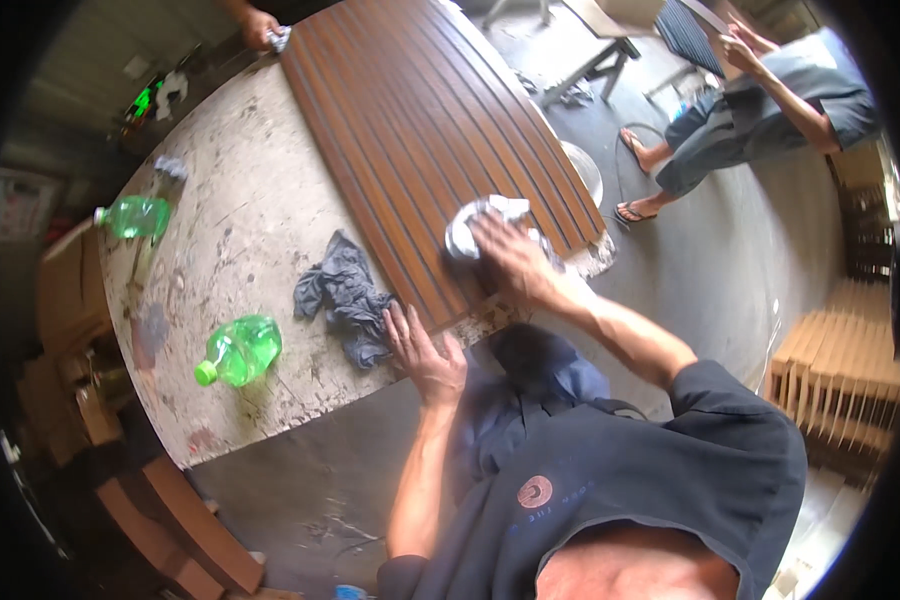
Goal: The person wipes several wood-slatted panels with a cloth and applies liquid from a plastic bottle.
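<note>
From my head view: brown grooved panel (410, 120) lies flat on the table (230, 150), running from near centre up to 12 o'clock. My left hand (430, 365), just below centre toward 6 o'clock, is open, fingers spread, tips at the panel's near-left corner; no wrap around it that I see. My right hand (510, 255), toward 2 o'clock, lies over a pale cloth (460, 235) on the panel; blur, so I can't tell if the fingers pinch it. Handling, my guess: panel is stiff, fairly heavy for its breadth, looks wood-like; the sheen suggests a slick face that could mark, so I'd take it by the long outer edges or the corners, ideally with someone at each end. Cloth should be light and limp; I'd bunch it under the palm. Grey rag (345, 290) at 9 o'clock looks soft too. Green bottles (242, 352) between 8 and 10 o'clock: no label I can make out. Another person's hand (260, 28) at 11 o'clock holds a wad. Writing: my dark shirt (650, 450) at 5 o'clock has a round emblem with small lettering; wall sheet (20, 215) past 9 o'clock is too blurred to read.
</note>
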`<state>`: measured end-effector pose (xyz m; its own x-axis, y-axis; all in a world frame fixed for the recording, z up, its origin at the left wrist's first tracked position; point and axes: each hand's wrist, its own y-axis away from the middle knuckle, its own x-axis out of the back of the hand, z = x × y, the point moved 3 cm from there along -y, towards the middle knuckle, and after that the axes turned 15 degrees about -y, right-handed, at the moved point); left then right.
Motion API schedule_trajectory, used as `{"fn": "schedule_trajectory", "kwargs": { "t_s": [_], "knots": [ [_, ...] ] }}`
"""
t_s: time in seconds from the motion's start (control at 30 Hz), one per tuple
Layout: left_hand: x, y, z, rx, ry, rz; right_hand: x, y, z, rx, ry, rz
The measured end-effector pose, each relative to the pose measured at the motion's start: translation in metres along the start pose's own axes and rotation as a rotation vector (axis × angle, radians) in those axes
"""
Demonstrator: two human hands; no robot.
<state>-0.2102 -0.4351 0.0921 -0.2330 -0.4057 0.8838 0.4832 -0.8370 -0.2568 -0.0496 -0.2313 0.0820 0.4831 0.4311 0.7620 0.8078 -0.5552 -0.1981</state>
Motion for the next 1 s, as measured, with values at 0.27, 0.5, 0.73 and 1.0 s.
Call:
{"fn": "schedule_trajectory", "kwargs": {
  "t_s": [0.27,0.5,0.73,1.0],
  "knots": [
    [-0.046,-0.056,0.016,0.003,-0.262,-0.060,0.060,-0.186,0.132,-0.279,0.051,0.239],
    [-0.043,-0.043,0.006,0.061,-0.351,-0.031,0.017,-0.015,0.060,0.029,-0.040,0.000],
    [-0.054,-0.065,0.027,0.026,-0.277,-0.026,0.063,-0.268,0.200,0.140,-0.005,0.229],
    [-0.045,-0.050,0.011,0.024,-0.324,-0.043,0.093,-0.079,0.207,-0.035,0.115,0.296]
  ]
}}
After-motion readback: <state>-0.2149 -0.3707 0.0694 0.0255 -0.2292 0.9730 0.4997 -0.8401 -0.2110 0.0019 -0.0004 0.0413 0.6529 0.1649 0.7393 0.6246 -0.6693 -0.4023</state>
